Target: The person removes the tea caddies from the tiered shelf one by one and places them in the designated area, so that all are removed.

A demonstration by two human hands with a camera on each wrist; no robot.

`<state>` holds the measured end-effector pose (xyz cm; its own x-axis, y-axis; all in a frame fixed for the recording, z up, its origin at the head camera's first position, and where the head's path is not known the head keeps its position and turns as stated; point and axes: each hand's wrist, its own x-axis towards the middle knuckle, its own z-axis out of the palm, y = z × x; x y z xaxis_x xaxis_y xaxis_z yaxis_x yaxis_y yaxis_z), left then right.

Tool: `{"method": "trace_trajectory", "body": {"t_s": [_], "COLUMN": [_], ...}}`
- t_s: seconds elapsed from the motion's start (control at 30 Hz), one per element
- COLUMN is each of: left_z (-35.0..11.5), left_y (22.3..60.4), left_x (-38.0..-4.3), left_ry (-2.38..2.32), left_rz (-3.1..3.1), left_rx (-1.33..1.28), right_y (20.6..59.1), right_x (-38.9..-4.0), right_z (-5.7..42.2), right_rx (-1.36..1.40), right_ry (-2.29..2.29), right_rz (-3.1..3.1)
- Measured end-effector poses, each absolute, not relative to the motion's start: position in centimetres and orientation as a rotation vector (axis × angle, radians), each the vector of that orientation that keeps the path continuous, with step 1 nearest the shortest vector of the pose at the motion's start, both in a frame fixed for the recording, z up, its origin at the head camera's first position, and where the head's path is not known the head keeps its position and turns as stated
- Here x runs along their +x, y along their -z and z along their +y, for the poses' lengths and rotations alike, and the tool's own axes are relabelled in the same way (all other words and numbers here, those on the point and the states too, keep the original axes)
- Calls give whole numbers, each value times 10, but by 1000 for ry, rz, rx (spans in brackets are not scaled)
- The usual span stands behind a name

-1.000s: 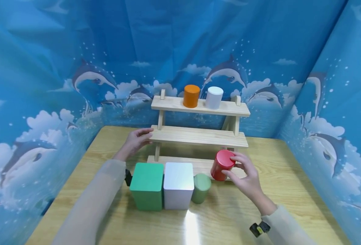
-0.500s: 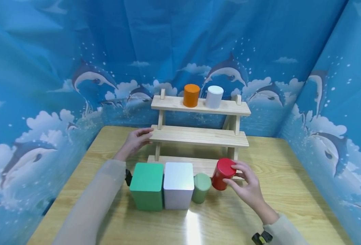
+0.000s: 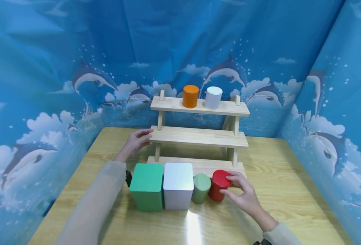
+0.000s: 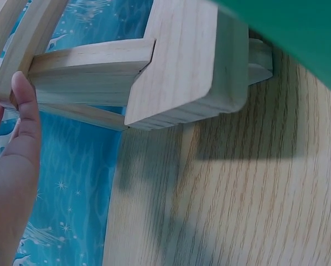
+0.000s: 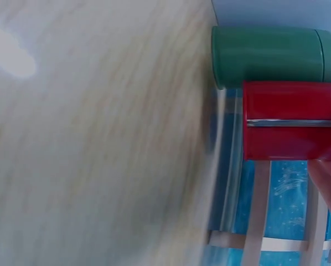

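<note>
My right hand (image 3: 244, 195) grips a red cylindrical tin (image 3: 219, 185) by its right side, thumb in front and fingers behind. The tin stands upright just right of a green cylindrical tin (image 3: 201, 190). In the right wrist view the red tin (image 5: 295, 141) lies close against the green tin (image 5: 265, 58), with my fingers (image 5: 327, 183) at its side. My left hand (image 3: 135, 143) pinches the left end of the middle board of a three-tier wooden stand (image 3: 198, 135). Thumb and fingers straddle that stand (image 4: 179, 61) board in the left wrist view.
Left of the green tin, a white box (image 3: 178, 187) and a green box (image 3: 146, 189) stand side by side before the stand. On its top board sit an orange tin (image 3: 190, 97) and a white tin (image 3: 213, 98). A dolphin-print curtain (image 3: 180, 41) surrounds the wooden table (image 3: 278, 170).
My right hand has brought the red tin from over the bottom board toward me and down, beside the green tin. My left hand stays on the stand.
</note>
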<state>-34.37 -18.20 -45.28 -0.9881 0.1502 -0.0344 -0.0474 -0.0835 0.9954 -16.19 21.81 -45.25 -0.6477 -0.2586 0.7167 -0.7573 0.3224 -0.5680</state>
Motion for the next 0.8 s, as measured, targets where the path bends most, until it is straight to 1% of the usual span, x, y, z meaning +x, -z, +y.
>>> {"method": "trace_trajectory", "body": {"t_s": [0.53, 0.8], "left_z": [-183, -183], "left_y": [455, 453], "left_x": [-344, -343], "left_ry": [-2237, -2248], "left_rz": [2010, 1983], "left_rx": [124, 84], "right_y": [469, 468], "right_x": [-161, -155], "right_z": [220, 220], "right_rx": [906, 829], "right_ry": [-1353, -1395], "right_rz": [-2115, -2206]}}
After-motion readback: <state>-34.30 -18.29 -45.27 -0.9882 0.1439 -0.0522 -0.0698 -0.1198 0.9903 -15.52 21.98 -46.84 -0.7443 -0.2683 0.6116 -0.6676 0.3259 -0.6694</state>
